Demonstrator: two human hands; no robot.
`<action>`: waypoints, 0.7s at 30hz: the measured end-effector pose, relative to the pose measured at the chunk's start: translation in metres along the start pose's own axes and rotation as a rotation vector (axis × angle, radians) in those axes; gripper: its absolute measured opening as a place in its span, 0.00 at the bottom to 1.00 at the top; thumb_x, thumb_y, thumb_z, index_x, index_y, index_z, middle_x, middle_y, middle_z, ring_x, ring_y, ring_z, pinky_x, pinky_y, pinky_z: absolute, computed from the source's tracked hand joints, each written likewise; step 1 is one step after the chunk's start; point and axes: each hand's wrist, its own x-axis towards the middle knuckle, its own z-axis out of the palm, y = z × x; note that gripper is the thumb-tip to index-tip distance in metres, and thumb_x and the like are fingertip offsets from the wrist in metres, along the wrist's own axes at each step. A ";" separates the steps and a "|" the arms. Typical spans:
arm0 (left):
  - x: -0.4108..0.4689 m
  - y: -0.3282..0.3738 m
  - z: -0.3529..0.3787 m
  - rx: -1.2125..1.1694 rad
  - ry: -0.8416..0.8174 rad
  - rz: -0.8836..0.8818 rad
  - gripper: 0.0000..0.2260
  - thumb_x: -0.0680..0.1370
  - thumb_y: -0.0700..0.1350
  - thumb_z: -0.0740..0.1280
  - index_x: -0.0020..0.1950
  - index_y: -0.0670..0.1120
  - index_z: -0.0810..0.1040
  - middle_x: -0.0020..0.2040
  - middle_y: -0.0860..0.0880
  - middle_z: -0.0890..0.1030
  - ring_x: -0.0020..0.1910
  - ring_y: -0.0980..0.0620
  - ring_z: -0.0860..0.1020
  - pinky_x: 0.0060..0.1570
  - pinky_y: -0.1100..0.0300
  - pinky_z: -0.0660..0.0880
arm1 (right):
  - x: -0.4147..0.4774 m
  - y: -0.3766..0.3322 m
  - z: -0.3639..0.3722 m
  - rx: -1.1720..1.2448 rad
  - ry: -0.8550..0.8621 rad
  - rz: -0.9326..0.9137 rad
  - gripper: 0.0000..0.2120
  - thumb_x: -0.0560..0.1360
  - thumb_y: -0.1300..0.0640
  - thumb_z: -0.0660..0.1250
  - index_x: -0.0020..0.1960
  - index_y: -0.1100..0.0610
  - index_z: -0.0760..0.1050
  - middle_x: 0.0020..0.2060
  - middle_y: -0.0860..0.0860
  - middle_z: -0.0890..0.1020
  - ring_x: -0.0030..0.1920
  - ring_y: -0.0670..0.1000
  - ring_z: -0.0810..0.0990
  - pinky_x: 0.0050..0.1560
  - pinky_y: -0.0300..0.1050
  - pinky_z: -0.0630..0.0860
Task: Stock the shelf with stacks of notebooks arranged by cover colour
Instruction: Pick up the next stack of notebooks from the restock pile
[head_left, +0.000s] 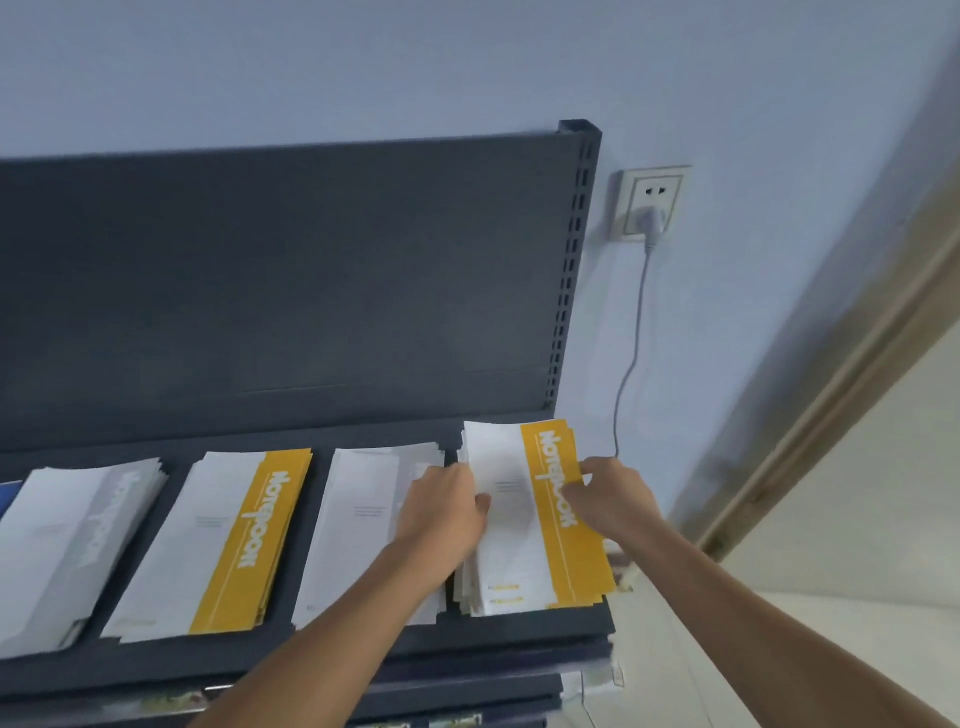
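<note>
progress: four stacks lie side by side on the shelf (519, 631); a sliver of blue cover (8, 493) shows at the far left; i'd judge the row nearly full
stack in hand: the end yellow stack (519, 551) sits at the shelf's right end; its edges are fanned and uneven, so squaring up seems left
left hand: the left hand (447, 514) clasps the stack's left edge, thumb on top
right hand: the right hand (608, 499) pinches the right edge at the yellow band, fingers curled
colour order: grey stack (78, 540), other yellow stack (223, 540), white stack (363, 519), then this one; the two yellows are apart, so sorting looks unfinished
materials: thin matte paper covers, long rectangles; the shelf is dark painted metal with a slotted upright (571, 260)
</note>
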 end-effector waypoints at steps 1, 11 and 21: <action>0.000 0.001 0.003 0.033 0.001 -0.012 0.16 0.82 0.50 0.66 0.37 0.48 0.66 0.37 0.50 0.74 0.33 0.53 0.73 0.31 0.60 0.66 | 0.003 0.002 0.001 -0.025 -0.021 -0.007 0.09 0.74 0.54 0.64 0.52 0.51 0.80 0.40 0.47 0.83 0.40 0.50 0.83 0.41 0.45 0.81; -0.006 -0.005 0.015 0.085 0.068 -0.074 0.11 0.82 0.54 0.64 0.49 0.49 0.69 0.41 0.53 0.73 0.33 0.57 0.68 0.27 0.64 0.59 | 0.015 0.005 -0.002 -0.489 -0.032 -0.146 0.11 0.76 0.44 0.65 0.49 0.51 0.73 0.40 0.46 0.78 0.39 0.49 0.78 0.32 0.42 0.69; -0.012 -0.047 -0.026 0.006 0.116 -0.083 0.15 0.83 0.54 0.61 0.66 0.49 0.75 0.53 0.50 0.83 0.47 0.50 0.81 0.42 0.56 0.78 | 0.003 -0.060 0.023 -0.542 0.059 -0.524 0.10 0.78 0.49 0.63 0.52 0.54 0.74 0.42 0.50 0.80 0.38 0.53 0.77 0.33 0.44 0.71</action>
